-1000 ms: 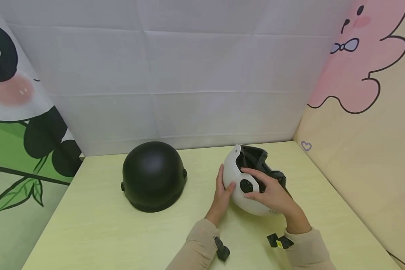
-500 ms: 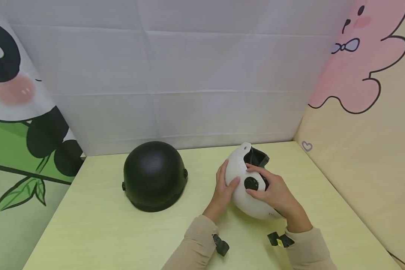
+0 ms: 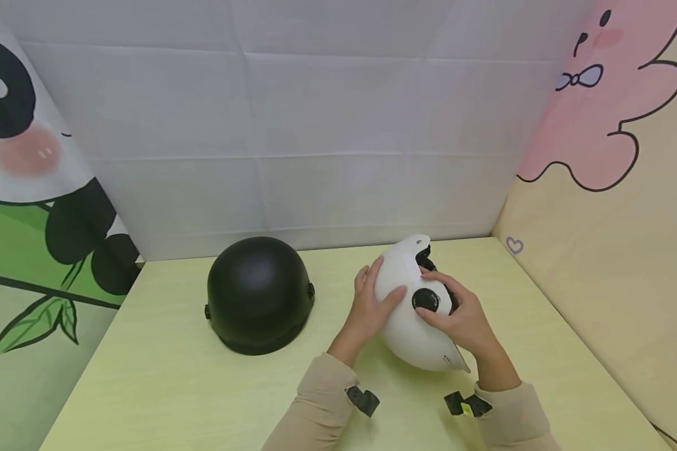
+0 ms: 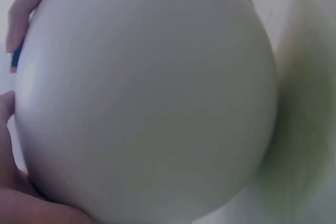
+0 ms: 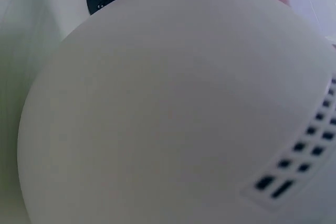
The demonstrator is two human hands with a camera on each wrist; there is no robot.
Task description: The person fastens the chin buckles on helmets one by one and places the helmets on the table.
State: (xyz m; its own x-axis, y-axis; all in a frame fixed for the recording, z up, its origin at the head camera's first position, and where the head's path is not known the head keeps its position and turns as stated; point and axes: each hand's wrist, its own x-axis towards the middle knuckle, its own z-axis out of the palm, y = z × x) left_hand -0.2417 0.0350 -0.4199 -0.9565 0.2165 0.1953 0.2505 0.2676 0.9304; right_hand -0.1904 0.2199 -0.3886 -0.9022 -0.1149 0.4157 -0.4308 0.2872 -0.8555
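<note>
A white helmet (image 3: 409, 335) is tilted on its side at the right of the table, with a round black disc (image 3: 425, 300) on its side and its dark lining mostly turned from view. My left hand (image 3: 368, 310) holds the back of the shell, thumb spread across it. With my right hand (image 3: 464, 316) I grip the helmet's rim, thumb beside the disc and fingers over the edge. The white shell (image 4: 152, 98) fills the left wrist view, fingers at its left border. In the right wrist view, rows of black marks (image 5: 299, 148) show on the shell.
A black helmet (image 3: 259, 294) stands dome up to the left on the pale yellow table (image 3: 192, 394). White fabric (image 3: 327, 125) hangs behind the table, and a cartoon-painted wall (image 3: 598, 263) runs along the right.
The white helmet has turned in both hands, so its opening and lining now face away more and more of the outer shell shows. The black helmet stays put.
</note>
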